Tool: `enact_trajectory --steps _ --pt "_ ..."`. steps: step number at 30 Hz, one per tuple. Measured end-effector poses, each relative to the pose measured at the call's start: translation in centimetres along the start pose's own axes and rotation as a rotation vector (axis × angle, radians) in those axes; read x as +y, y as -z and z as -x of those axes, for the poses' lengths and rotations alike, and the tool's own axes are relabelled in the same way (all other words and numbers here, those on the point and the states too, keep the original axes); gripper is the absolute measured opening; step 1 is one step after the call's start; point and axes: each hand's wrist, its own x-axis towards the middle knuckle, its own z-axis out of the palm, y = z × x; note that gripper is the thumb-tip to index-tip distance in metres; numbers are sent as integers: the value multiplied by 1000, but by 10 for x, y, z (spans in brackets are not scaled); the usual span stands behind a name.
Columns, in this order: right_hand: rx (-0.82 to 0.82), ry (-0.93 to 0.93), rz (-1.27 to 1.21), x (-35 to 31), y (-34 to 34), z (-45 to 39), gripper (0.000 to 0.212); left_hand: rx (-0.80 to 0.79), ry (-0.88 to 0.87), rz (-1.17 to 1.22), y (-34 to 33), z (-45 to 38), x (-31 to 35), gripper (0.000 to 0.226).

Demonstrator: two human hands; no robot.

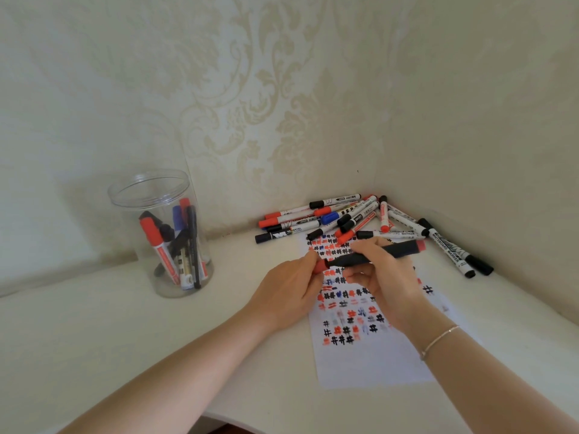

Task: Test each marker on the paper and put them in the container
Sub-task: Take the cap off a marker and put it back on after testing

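A dark marker (380, 252) with red ends lies level above the white paper (372, 364), which is covered in red, black and blue hash marks. My right hand (380, 277) grips its barrel. My left hand (289, 292) pinches the red cap (319, 267) at the marker's left end. Whether cap and barrel touch is unclear. A pile of markers (360, 219) lies at the wall corner behind the paper. The clear plastic container (147, 189) stands upright at the left, with several markers inside.
Everything sits on a white table (109, 333) pushed into a corner of patterned walls. Two black-capped whiteboard markers (454, 253) lie to the right of the paper near the right wall. The table's front edge (219, 416) curves below my forearms.
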Motion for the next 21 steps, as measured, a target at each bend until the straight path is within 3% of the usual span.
enact_trajectory --steps 3,7,10,17,21 --pt "-77 -18 117 5 -4 -1 9 14 -19 -23 -1 -1 -2 13" --pt "-141 -88 111 -4 -7 -6 24 26 -17 -18 -1 -1 -2 14" --pt "-105 -128 46 -8 -7 -12 25 49 -34 -54 -3 -1 -3 18" --pt "-17 -26 194 -3 -21 -15 14 117 -50 -126 -5 1 -7 26" --pt "1 -1 231 -4 -28 -21 13 177 -61 -159 -6 3 -6 47"
